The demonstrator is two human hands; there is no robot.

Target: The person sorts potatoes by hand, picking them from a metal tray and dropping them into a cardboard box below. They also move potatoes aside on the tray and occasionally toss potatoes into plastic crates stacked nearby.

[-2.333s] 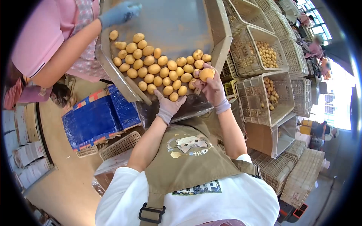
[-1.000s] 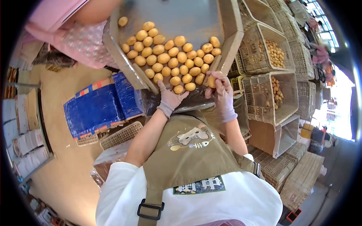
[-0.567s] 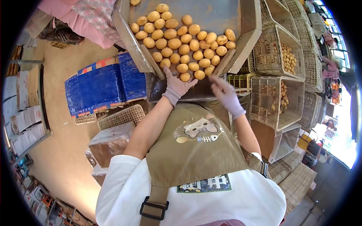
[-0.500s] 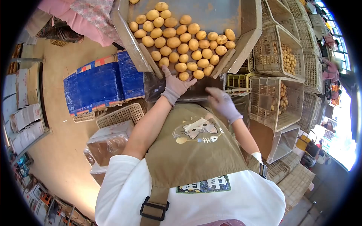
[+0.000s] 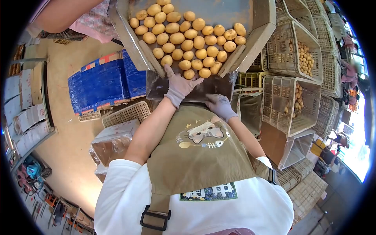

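Observation:
Many yellow-brown potatoes [image 5: 188, 45] lie on a metal chute [image 5: 225, 11] that narrows toward me. My left hand [image 5: 180, 85], in a pale lilac glove, is at the chute's mouth with thumb and fingers spread, touching or very near the lowest potatoes. Below the mouth is a box lined with dark plastic [image 5: 156, 87]; its inside is partly hidden by my hands. At the box's near right side is my right hand [image 5: 221, 106], gloved alike, its fingers stretched toward the left over the rim and no potato visible in it.
To the right stand stacked plastic crates [image 5: 291, 107], some with potatoes inside. A blue-covered carton [image 5: 98, 88] is left of the chute, above an openwork basket [image 5: 127, 113] and a plastic-wrapped box [image 5: 111, 143]. Another person's arm [image 5: 66, 13] shows at upper left.
My right hand has moved down and slightly left, to the box's near edge. My left hand stays at the chute mouth. The other person's arm has come into view at upper left.

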